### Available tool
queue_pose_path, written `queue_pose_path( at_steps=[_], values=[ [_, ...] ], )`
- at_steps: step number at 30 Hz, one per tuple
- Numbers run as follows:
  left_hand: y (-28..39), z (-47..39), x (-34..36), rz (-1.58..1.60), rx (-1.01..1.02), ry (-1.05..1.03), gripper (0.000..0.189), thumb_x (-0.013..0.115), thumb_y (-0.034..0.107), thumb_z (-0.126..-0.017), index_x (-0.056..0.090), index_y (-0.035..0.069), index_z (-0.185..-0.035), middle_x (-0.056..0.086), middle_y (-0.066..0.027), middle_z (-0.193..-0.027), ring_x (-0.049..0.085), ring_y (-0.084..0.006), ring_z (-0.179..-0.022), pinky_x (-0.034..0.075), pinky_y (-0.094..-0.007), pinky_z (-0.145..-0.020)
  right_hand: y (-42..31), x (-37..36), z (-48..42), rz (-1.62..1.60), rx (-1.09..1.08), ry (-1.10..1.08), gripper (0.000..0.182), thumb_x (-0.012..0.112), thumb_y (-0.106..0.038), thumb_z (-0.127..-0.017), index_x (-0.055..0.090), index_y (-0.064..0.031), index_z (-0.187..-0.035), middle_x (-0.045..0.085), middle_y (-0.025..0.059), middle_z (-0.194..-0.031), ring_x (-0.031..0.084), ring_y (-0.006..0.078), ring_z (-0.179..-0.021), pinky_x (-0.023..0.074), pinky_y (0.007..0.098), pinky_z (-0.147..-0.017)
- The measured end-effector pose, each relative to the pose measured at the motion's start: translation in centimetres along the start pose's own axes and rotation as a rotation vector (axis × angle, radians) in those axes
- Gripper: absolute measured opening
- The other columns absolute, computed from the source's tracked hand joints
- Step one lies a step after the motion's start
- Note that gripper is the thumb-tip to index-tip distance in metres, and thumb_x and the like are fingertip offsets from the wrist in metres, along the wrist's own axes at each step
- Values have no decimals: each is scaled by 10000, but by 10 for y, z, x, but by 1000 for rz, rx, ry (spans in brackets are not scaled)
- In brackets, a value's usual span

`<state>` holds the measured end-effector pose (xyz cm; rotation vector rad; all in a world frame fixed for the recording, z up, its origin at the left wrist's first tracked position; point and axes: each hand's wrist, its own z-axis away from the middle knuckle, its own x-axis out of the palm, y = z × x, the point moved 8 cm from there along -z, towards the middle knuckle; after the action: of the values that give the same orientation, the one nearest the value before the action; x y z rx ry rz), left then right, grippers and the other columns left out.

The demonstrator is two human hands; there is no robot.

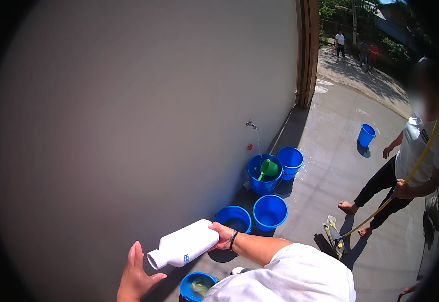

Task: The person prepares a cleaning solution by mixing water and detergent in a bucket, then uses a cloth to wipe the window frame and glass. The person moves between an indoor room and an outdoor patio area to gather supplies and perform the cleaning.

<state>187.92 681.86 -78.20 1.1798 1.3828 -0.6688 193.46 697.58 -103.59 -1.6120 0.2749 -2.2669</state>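
Observation:
My right hand (222, 237) grips the base end of a white plastic bottle (191, 241), tilted with its mouth down to the left. Blue writing marks its side. Beside the bottle's neck, my left hand (138, 268) is spread and holds nothing. Under the bottle, a blue bucket (182, 288) holds liquid and a pale cloth-like thing (200, 285). Another blue bucket (249, 216) stands just past my right hand, dark inside. Whether anything leaves the bottle, I cannot tell.
Water runs from a wall tap (251, 124) into a blue bucket (252, 185) with a green dipper (269, 168). More blue buckets (270, 213) stand nearby. At right, a barefoot person (415, 162) holds a yellow-handled mop (372, 216). People are on the road beyond.

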Motion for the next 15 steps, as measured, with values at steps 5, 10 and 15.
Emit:
queue_pose_path(
  at_steps=[5, 10, 15],
  values=[
    [-9, -16, 38, 90, 181, -178, 792, 717, 216, -549, 279, 7, -1174, 434, -158, -1066, 532, -213, -780, 450, -299, -649, 4, -18, 19, -69, -102, 69, 551, 491, -412, -668, 384, -146, -1138, 451, 92, -1114, 421, 287, -1001, 299, 473, -823],
    [-45, -9, 52, 610, -220, -280, 887, 713, 305, -557, 198, 24, -1222, 407, -161, -1095, 517, -197, -783, 447, -272, -634, 20, -21, 36, -100, -293, 83, 582, 529, -389, -629, 400, -96, -1116, 504, 114, -1038, 519, 295, -894, 449, 461, -665],
    [-6, 36, 30, 128, 532, -180, 659, 686, 95, -564, 351, 75, -1131, 246, -150, -1214, 521, -240, -816, 461, -310, -658, 65, -4, 64, -137, -447, 137, 586, 530, -416, -617, 405, -130, -1113, 510, 74, -1027, 512, 255, -899, 407, 446, -705]
  ],
)
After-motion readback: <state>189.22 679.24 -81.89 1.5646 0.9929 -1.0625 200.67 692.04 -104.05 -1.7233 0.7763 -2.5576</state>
